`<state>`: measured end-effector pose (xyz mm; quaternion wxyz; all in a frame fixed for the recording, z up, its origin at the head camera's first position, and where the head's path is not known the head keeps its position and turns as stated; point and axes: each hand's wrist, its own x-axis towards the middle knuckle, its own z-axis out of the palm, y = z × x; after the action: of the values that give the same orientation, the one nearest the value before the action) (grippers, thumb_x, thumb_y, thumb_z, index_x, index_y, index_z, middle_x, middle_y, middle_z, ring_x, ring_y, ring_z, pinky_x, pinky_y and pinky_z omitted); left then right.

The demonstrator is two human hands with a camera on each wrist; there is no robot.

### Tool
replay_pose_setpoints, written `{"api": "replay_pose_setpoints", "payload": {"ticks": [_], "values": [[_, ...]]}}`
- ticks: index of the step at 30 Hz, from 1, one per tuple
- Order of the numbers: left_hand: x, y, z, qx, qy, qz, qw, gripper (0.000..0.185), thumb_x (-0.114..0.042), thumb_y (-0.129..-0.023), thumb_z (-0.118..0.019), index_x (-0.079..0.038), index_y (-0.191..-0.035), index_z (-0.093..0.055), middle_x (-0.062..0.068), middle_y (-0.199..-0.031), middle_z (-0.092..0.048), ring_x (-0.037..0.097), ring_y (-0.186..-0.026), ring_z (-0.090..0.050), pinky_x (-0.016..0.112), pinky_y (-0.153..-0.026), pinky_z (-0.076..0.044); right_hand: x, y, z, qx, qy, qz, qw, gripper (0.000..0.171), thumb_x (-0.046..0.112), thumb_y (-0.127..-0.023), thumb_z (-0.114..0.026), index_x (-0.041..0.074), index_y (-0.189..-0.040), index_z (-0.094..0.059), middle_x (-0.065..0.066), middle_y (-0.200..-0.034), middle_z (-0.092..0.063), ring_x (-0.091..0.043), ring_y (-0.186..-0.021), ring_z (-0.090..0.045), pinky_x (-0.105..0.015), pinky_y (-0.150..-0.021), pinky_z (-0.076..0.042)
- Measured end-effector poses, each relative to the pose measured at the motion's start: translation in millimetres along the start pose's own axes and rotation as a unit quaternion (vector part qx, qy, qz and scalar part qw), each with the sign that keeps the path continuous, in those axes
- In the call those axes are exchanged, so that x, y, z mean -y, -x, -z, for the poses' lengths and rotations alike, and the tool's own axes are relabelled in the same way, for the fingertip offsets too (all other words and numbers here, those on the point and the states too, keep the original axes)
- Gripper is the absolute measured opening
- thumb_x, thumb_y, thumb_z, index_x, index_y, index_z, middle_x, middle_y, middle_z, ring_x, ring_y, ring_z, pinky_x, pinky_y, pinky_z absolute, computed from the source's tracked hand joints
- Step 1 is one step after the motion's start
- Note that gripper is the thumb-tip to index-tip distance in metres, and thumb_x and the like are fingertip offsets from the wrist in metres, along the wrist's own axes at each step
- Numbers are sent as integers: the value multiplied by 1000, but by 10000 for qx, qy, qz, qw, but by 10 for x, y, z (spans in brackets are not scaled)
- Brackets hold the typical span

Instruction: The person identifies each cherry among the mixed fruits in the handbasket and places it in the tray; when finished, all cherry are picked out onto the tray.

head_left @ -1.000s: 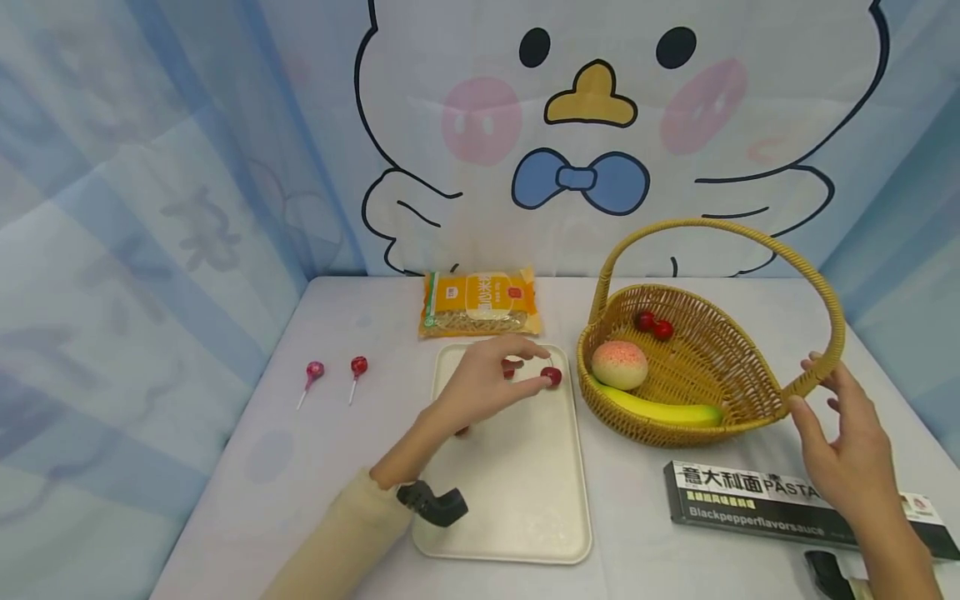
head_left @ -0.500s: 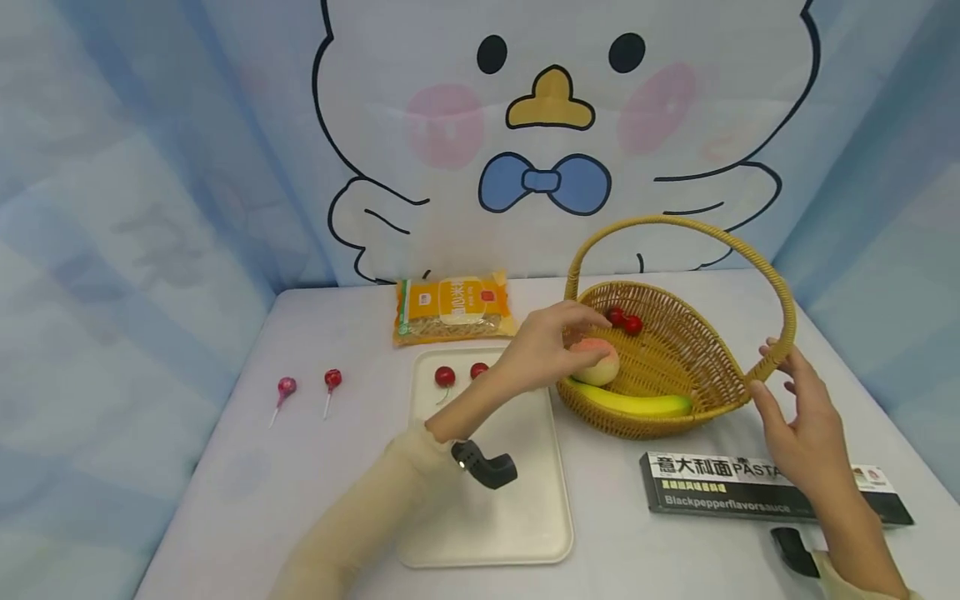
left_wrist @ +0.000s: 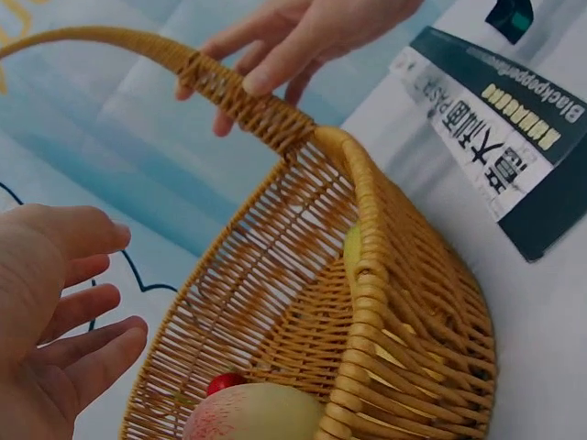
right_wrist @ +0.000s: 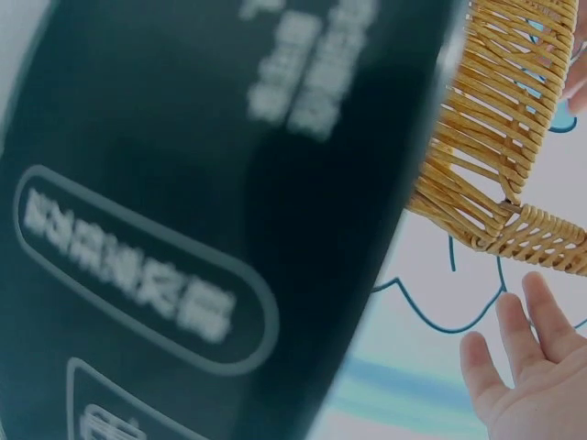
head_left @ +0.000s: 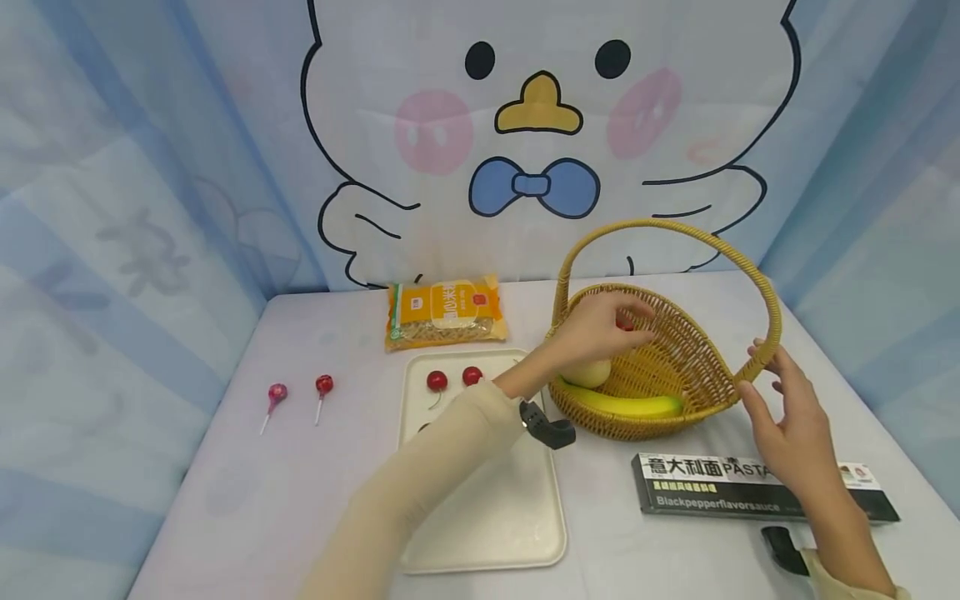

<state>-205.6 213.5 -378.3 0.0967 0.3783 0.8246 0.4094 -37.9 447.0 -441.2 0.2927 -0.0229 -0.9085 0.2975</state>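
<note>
My left hand (head_left: 600, 329) reaches over the wicker basket (head_left: 686, 346), fingers loosely bent. Nothing shows between its thumb and fingers in the left wrist view. Just beyond the fingers, a red cherry (head_left: 624, 321) is partly hidden. The basket also holds a peach (head_left: 588, 372), half covered by the hand, and a yellow banana (head_left: 626, 406). At the basket's right end, my right hand (head_left: 791, 425) grips the base of the handle (left_wrist: 248, 108), thumb in front and fingers behind. Two cherries (head_left: 437, 382) lie on the cream tray (head_left: 487, 517); the left forearm hides part of it.
Beside the tray on the left lie a pink lollipop (head_left: 278, 392) and a red lollipop (head_left: 324, 385). A yellow packaged food bag (head_left: 446, 312) stands behind the tray. A black-and-white pasta box (head_left: 712, 496) lies in front of the basket, below the right forearm.
The left hand has moved right, from pinching a cherry over the tray, past the peach, into the basket, and its fingers are now loose. The right hand stays at the handle. The head view has shifted.
</note>
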Motion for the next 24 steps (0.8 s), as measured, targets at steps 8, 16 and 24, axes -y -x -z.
{"api": "replay_pose_setpoints", "payload": {"ticks": [8,16,24], "values": [[24,-308,-98,274,-518,197,9981,43,-35,-105,-69,-17,-143,-67,-1,-144,-69,14,-126,-67,18,-97,-52,32,-3,12,54,25,-71,10000,66,16,-109,-59,25,-168,-31,-21,-159,-52,-17,-156,-40,-3,-115,-18],[48,-578,-202,465,-344,980,9935,41,-51,-108,-53,-19,-118,-75,-5,-104,-73,8,-89,-63,21,-78,-50,43,-7,30,89,17,-132,9999,65,15,-109,-60,24,-168,-32,-21,-159,-52,-40,-151,-44,-9,-121,-23],[118,-755,-287,822,-477,1543,9834,65,-61,-109,-29,-17,-66,-51,-2,-57,-44,11,-53,-29,30,-60,-36,22,-16,43,68,-20,-65,10000,66,14,-108,-62,21,-167,-34,-22,-157,-53,-48,-144,-47,-4,-113,-20]]}}
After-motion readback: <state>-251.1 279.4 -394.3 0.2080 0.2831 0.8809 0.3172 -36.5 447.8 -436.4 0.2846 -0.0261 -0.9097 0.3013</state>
